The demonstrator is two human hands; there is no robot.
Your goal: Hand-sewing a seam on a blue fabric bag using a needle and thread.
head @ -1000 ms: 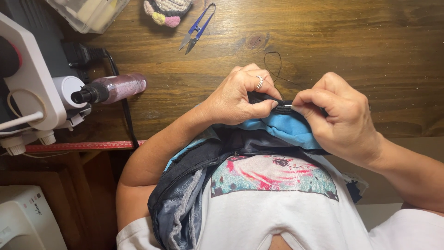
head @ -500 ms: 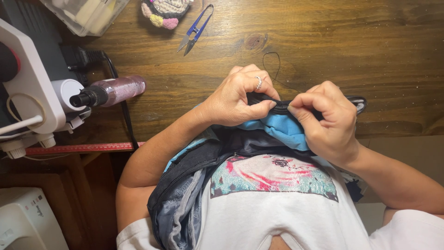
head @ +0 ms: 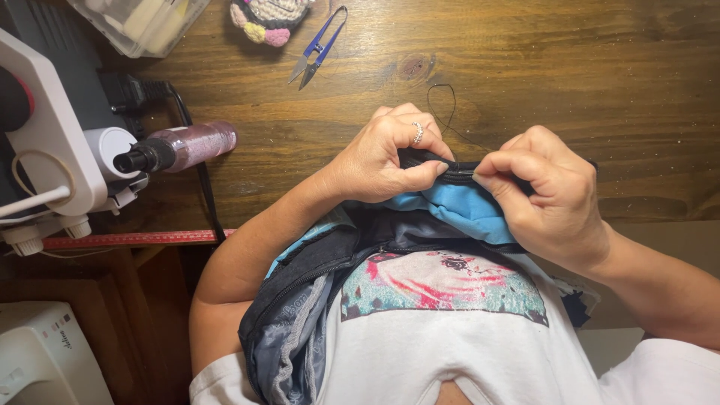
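Both hands are pinching the black zipper edge [head: 459,171] of a blue and black fabric piece [head: 450,206] bunched against the person's chest. Left hand [head: 386,154], ring on one finger, grips it from the 9 o'clock side, and right hand [head: 551,191] pinches from 3 o'clock, fingertips nearly touching. A black thread [head: 442,105] loops on the wooden table [head: 562,67] just at 12 o'clock from them. Blue thread snips [head: 319,46] lie up around 11 o'clock, and a pinkish spray bottle [head: 184,148] sits at 9 o'clock.

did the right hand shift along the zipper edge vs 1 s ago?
Yes, slightly. The right hand slid left along the black zipper edge, toward the left hand, judged against the wood knot on the table.
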